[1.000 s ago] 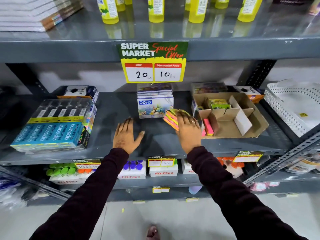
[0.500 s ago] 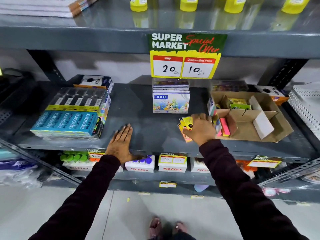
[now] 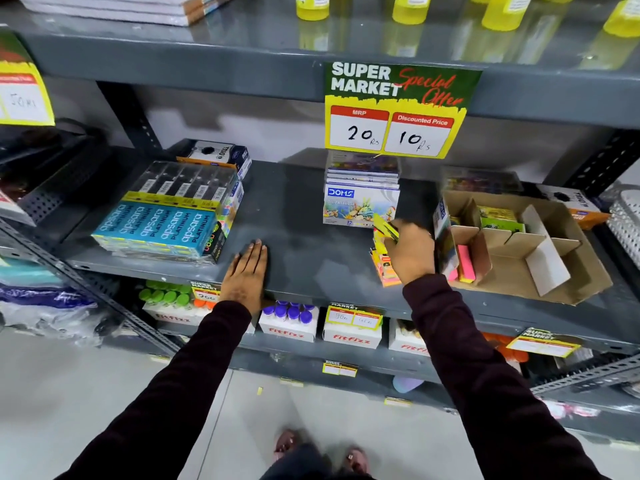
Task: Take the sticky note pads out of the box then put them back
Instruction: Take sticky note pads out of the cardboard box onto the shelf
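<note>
An open cardboard box with dividers sits on the grey shelf at the right. Pink and yellow sticky note pads stand in its near left compartment; green and yellow packs lie in the back one. My right hand is just left of the box, shut on a yellow sticky note pad lifted above a small stack of orange and yellow pads on the shelf. My left hand lies flat and open on the shelf, holding nothing.
A stack of DOMS pastel boxes stands behind my right hand. Apsara pencil packs lie at the left. A price sign hangs from the upper shelf. A white mesh basket is at the far right. Fitfizz boxes fill the shelf below.
My right hand closed on a yellow pad and raised it off the stack beside the box. The left hand slid back toward the shelf's front edge. The camera shifted left.
</note>
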Action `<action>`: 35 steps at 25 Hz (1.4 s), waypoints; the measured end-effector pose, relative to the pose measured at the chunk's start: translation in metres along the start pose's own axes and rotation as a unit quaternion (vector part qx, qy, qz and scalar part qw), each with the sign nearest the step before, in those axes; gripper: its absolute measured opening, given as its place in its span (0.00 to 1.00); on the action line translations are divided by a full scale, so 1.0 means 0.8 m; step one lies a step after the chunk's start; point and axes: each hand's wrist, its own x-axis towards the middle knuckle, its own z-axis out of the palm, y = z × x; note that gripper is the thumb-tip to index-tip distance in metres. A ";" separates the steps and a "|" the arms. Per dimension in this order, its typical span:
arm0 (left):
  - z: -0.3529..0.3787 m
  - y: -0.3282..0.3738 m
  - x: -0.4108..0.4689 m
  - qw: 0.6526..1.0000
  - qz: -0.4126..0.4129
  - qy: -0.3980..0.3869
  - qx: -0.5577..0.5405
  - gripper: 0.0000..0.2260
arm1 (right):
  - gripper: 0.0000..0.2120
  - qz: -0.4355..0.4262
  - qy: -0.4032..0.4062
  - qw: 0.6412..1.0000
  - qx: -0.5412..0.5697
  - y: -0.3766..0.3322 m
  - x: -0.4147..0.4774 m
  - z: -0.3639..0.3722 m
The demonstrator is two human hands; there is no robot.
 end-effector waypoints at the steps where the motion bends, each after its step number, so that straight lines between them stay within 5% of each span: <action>1: -0.001 -0.002 0.000 1.000 0.005 0.000 -0.005 0.50 | 0.15 -0.031 0.000 0.999 0.019 -0.014 -0.001 0.005; 8: -0.002 -0.007 -0.004 1.000 0.005 0.002 0.010 0.49 | 0.29 -0.269 -0.042 0.962 0.024 -0.087 -0.006 0.136; 14: 0.000 -0.006 -0.003 1.000 0.009 0.017 0.017 0.45 | 0.31 -0.249 -0.038 0.968 -0.009 -0.099 0.007 0.170; 21: 0.000 -0.009 0.001 1.000 0.009 0.019 0.001 0.49 | 0.18 -0.170 0.002 0.981 0.088 -0.127 0.026 0.140; 23: 0.001 -0.009 0.000 0.999 0.026 0.016 -0.030 0.49 | 0.20 -0.163 -0.030 0.981 0.098 -0.134 0.047 0.138; 27: 0.002 -0.009 -0.001 0.999 0.021 0.024 -0.033 0.49 | 0.24 -0.157 -0.075 0.982 -0.071 -0.133 0.062 0.145; 35: 0.002 -0.007 -0.001 0.998 0.028 0.035 -0.045 0.48 | 0.24 -0.236 -0.174 0.952 -0.085 -0.112 0.051 0.165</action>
